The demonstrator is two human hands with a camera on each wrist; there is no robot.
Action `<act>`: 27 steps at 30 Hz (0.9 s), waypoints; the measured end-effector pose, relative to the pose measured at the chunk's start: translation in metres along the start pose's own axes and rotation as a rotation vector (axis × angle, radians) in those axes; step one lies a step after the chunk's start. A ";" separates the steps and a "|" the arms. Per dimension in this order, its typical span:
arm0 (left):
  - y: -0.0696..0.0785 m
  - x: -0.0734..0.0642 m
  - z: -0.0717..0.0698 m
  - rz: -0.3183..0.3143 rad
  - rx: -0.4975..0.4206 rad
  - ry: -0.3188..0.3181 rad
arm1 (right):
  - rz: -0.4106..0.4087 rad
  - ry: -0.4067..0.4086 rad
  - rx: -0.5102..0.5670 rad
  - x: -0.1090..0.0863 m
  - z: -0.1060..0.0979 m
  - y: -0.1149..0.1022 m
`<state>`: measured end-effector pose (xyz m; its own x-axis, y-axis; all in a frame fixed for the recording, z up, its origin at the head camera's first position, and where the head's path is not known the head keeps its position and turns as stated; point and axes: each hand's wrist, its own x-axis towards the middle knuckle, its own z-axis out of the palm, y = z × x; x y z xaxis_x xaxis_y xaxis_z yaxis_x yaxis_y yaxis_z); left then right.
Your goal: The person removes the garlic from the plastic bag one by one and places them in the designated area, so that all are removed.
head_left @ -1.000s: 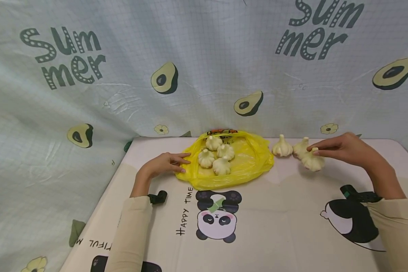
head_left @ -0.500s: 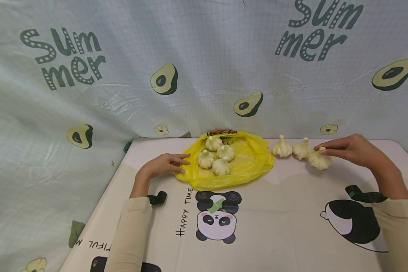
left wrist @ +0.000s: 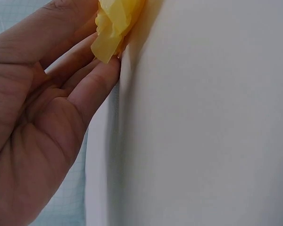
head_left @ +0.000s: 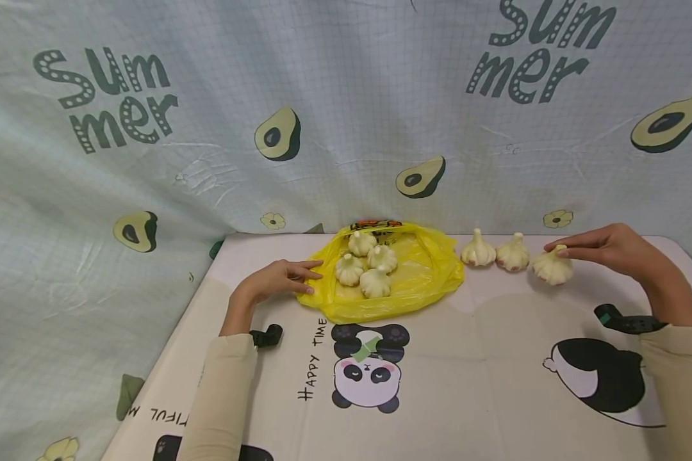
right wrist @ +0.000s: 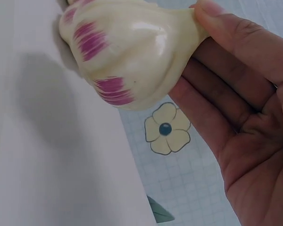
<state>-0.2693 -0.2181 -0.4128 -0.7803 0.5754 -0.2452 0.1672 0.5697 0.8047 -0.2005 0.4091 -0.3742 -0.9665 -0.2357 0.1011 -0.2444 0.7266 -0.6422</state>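
My right hand (head_left: 611, 251) pinches a garlic bulb (head_left: 553, 267) by its stem, thumb against fingers. Close up in the right wrist view, the garlic bulb (right wrist: 132, 52) is glossy cream with purple streaks, and its shadow falls on the table. Two more garlic bulbs stand in line to its left, one nearer (head_left: 512, 254) and one farther (head_left: 478, 250). A yellow plastic bag (head_left: 421, 262) lies spread with several garlic bulbs (head_left: 375, 282) on it. At the bag's left edge, my left hand (head_left: 273, 280) holds the plastic between thumb and fingers.
The table (head_left: 438, 378) has a light cover printed with pandas and lettering. Behind it hangs a pale curtain (head_left: 346, 96) with avocado prints, reaching the table's back edge. A dark wrist camera (head_left: 625, 320) is strapped to the right wrist, another (head_left: 268, 335) to the left.
My right hand has moved right with its garlic bulb, opening a gap beside the neighbouring bulb. The left hand and the bag have stayed in place.
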 end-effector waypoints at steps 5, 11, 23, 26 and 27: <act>0.000 0.001 0.000 0.000 -0.011 -0.003 | 0.006 -0.020 0.037 0.005 -0.006 0.006; -0.001 0.001 0.000 0.000 -0.020 -0.009 | -0.005 -0.025 0.060 0.011 -0.010 0.011; -0.005 0.002 0.000 0.031 -0.060 -0.015 | 0.046 -0.026 0.068 0.016 -0.008 0.016; -0.006 0.002 0.000 0.032 -0.064 -0.015 | 0.054 -0.032 0.069 0.017 -0.009 0.017; -0.006 0.002 0.000 0.032 -0.066 -0.016 | 0.057 -0.036 0.068 0.017 -0.009 0.018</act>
<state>-0.2717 -0.2205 -0.4176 -0.7656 0.6020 -0.2269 0.1512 0.5112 0.8461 -0.2222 0.4235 -0.3771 -0.9751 -0.2189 0.0363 -0.1817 0.6941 -0.6966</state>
